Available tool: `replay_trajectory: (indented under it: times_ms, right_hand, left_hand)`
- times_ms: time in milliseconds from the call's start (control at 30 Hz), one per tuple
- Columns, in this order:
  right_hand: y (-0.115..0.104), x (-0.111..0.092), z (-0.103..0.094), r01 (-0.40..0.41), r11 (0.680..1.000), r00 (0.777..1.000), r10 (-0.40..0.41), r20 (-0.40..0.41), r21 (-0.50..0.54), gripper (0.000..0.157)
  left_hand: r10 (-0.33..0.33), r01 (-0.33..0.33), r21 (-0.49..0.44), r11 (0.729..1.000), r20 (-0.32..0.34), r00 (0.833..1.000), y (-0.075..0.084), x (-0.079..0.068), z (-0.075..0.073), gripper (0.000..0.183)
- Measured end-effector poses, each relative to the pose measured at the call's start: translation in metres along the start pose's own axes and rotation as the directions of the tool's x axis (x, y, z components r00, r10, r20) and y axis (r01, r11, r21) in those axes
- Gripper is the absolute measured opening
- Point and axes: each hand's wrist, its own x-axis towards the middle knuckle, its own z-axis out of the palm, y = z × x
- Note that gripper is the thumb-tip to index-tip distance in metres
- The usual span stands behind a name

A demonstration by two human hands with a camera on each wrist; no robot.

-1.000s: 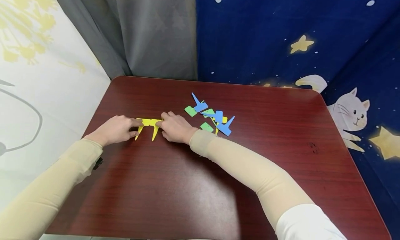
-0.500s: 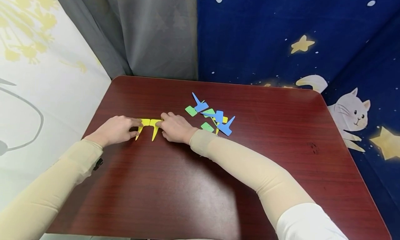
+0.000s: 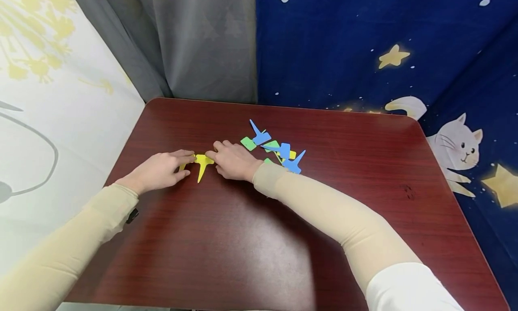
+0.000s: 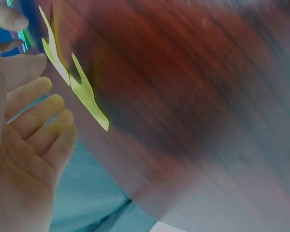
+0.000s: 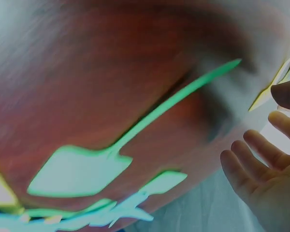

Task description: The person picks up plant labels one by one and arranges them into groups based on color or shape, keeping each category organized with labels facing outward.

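Note:
Two yellow T-shaped plant labels lie end to end on the table. The right-hand yellow label (image 3: 204, 162) shows almost whole in the head view. My left hand (image 3: 162, 169) hovers over the other one, hiding much of it; the left wrist view shows this left-hand yellow label (image 4: 89, 96) lying beside my relaxed fingers. My right hand (image 3: 235, 160) has its fingertips at the right end of the right-hand label, fingers loosely extended. Whether they touch it I cannot tell. In the right wrist view, my right hand (image 5: 268, 169) grips nothing visible.
To the right lies a loose pile of plant labels: blue labels (image 3: 261, 138), green labels (image 3: 248, 143) and a yellow label (image 3: 292, 155), partly overlapping. My right sleeve (image 3: 323, 207) covers part of the pile. A dark red table (image 3: 364, 167) carries everything; curtains hang behind it.
My left hand has shifted right, covering more of the left-hand yellow label. My right hand has moved slightly right and away, uncovering more of the right-hand label.

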Motion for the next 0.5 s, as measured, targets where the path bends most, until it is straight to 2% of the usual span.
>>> replay_trajectory:
  times_ms: [233, 500]
  right_hand:
    - [0.028, -0.017, -0.007, 0.022, 0.998, 1.000, -0.020, 0.022, -0.064, 0.043]
    - [0.059, -0.045, -0.016, 0.093, 0.991, 0.996, -0.092, 0.017, -0.092, 0.036]
  left_hand:
    - [0.004, -0.004, -0.002, 1.000, 0.080, 0.997, 0.012, 0.003, 0.007, 0.061]
    - [0.007, -0.008, 0.004, 1.000, 0.076, 0.997, 0.014, 0.008, 0.015, 0.062]
